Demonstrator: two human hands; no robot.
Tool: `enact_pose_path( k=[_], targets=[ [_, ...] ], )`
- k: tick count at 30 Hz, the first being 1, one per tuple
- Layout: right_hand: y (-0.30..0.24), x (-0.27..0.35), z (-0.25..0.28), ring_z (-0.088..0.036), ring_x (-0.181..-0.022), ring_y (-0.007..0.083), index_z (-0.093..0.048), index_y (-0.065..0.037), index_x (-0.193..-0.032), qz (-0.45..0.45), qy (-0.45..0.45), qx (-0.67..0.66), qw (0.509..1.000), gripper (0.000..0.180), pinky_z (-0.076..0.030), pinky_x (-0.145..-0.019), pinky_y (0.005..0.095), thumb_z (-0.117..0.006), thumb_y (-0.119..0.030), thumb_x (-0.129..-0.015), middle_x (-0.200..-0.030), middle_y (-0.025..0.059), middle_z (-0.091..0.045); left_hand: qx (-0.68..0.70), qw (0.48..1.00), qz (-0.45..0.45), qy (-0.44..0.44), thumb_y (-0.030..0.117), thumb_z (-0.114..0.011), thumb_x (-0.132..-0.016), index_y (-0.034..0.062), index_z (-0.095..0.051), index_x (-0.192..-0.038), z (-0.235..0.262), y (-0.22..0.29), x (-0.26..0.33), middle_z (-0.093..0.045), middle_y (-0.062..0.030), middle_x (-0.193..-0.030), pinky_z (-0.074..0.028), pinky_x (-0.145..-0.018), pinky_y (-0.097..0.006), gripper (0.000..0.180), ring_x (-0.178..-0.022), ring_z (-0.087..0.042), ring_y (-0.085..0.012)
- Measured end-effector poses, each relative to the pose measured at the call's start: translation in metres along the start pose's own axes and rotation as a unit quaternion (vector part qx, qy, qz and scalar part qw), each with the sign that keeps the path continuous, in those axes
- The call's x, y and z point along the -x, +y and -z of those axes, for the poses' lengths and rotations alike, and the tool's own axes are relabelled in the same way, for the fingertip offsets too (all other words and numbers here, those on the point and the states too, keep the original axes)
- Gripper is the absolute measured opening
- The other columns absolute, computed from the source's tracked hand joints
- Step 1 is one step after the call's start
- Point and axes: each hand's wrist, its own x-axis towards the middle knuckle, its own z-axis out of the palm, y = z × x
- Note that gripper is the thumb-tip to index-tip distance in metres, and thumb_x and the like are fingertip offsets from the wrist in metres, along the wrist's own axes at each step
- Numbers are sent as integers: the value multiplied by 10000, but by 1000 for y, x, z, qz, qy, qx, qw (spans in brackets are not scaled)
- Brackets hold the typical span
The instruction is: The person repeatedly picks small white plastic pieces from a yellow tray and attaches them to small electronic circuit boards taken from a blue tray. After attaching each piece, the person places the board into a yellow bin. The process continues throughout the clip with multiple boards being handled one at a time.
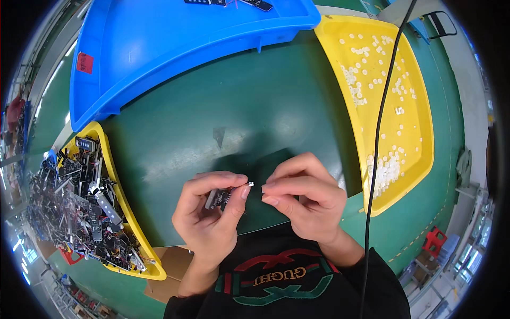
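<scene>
My left hand point(210, 210) is closed round a small black circuit board point(218, 198), which shows between the palm and the fingers. A tiny silvery-white piece point(251, 184) sticks out at the tips of its thumb and forefinger; whether it is part of the board I cannot tell. Just to the right, my right hand point(308, 199) is bent into a pinch, its fingertips pointing at that piece with a narrow gap between the hands. Anything inside this pinch is too small or hidden to make out. Both hands hover over the near edge of the green tabletop point(228, 117).
A yellow bin point(125, 202) heaped with dark boards and electronic parts stands at the left. The large blue tray point(175, 42) at the back holds a few dark boards. Small white round pieces lie in the right yellow tray point(414, 159). A black cable point(376, 154) hangs across it.
</scene>
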Motion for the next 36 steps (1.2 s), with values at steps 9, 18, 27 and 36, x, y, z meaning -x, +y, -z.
enact_pose_path(
  k=[9,18,27,36],
  targets=[
    [-1,4,-8,-571,-657,115,-649,22,-929,-10,33,19,999,211,-433,-501,220,-702,87,-735,-888,121,-630,18,996,-83,-28,-188,-617,-717,-14,-469,-985,0,-7,-1,-620,-188,-914,-540,-670,-282,351,-794,-625,-218],
    [-2,4,-8,-594,-665,144,-656,33,-925,2,52,35,998,202,-461,-530,241,-696,84,-734,-869,115,-626,-3,986,-150,-75,-196,-607,-698,10,-450,-982,-3,-6,-4,-632,-179,-873,-535,-638,-281,384,-809,-606,-234],
    [0,3,-3,-615,-670,162,-662,40,-911,8,-2,17,1000,156,-479,-554,243,-699,37,-760,-836,139,-632,-54,981,-135,-126,-145,-583,-719,42,-442,-962,5,1,-11,-653,-132,-852,-517,-596,-275,337,-787,-572,-220],
    [2,4,3,-590,-632,131,-664,24,-887,-7,-48,-10,999,190,-450,-516,229,-755,-14,-725,-826,119,-632,-82,972,-152,-157,-119,-648,-667,61,-464,-924,7,11,-14,-645,-86,-782,-487,-627,-292,363,-746,-567,-211]
  ],
)
